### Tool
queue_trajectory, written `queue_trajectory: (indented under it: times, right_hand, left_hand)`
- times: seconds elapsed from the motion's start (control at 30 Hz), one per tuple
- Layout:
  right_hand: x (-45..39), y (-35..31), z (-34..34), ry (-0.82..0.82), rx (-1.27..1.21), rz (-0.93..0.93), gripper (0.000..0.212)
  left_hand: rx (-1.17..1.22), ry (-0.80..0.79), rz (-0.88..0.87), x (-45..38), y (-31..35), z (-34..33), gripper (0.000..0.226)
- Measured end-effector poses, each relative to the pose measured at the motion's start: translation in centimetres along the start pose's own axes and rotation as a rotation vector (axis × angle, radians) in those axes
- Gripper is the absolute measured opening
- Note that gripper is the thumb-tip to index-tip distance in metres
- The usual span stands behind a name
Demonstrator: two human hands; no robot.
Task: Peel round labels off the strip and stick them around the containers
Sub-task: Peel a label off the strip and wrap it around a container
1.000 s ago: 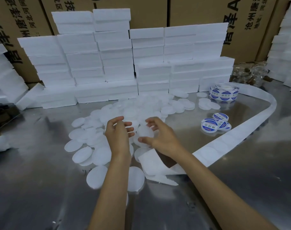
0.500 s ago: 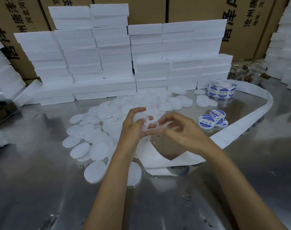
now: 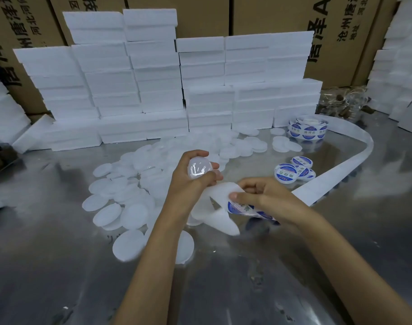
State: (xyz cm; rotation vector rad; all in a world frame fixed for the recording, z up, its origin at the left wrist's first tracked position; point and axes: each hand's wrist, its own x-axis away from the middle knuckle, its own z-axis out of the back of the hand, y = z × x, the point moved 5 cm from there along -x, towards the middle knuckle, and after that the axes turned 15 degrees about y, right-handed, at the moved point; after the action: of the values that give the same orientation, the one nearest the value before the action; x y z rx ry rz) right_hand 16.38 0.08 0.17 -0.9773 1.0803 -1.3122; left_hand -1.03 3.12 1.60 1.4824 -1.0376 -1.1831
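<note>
Setting: steel worktable (image 3: 59,266), with white foam blocks (image 3: 134,90) stacked along its far edge and printed cartons (image 3: 266,17) behind them.
Left hand (image 3: 188,181): raised above mid-table, fingers curled around a small clear container (image 3: 199,168), its round face turned towards the camera.
Right hand (image 3: 266,198): just right of the left, thumb and fingers pinching the label strip (image 3: 223,198) where a blue-and-white round label (image 3: 241,208) shows.
Strip: white backing runs from the hands rightward, then loops back to the label roll (image 3: 308,126) near the far right of the table.
Labelled containers (image 3: 294,170): small cluster right of the hands, apart from them.
Blank discs (image 3: 120,198): loose white pile spread left of and beyond the hands; whether these are lids or containers cannot be told.
Step, as judged: lifting one label free of the backing.
Method: bend the backing sharply so the label's edge rises; grip only that edge; keep the container steady and close; lay the label from one side and smooth it round to avoid creases.
</note>
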Motion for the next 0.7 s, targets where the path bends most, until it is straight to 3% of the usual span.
queue_trajectory:
  times: [0.13, 0.3, 0.37, 0.47, 0.7]
  right_hand:
    - [-1.0, -0.9, 0.2, 0.059, -0.283, -0.029, 0.009]
    - [-1.2, -0.2, -0.2, -0.058, -0.364, -0.011, 0.050]
    - [-0.9, -0.1, -0.2, -0.077, -0.286, 0.060, 0.049]
    - [-0.7, -0.3, 0.0, 0.019, -0.159, 0.141, 0.041]
    - [-0.1, -1.1, 0.0, 0.166, -0.108, 0.219, 0.034]
  left_hand:
    - [-0.072, -0.009, -0.024, 0.0, -0.2, -0.4, 0.039]
    - [-0.104, 0.083, -0.019, -0.3, -0.9, -0.3, 0.033]
    - [-0.091, 0.100, -0.009, -0.3, -1.1, -0.3, 0.032]
    - [-0.107, 0.102, 0.010, -0.3, -1.1, -0.3, 0.032]
    - [-0.157, 0.055, -0.024, -0.1, -0.9, -0.5, 0.027]
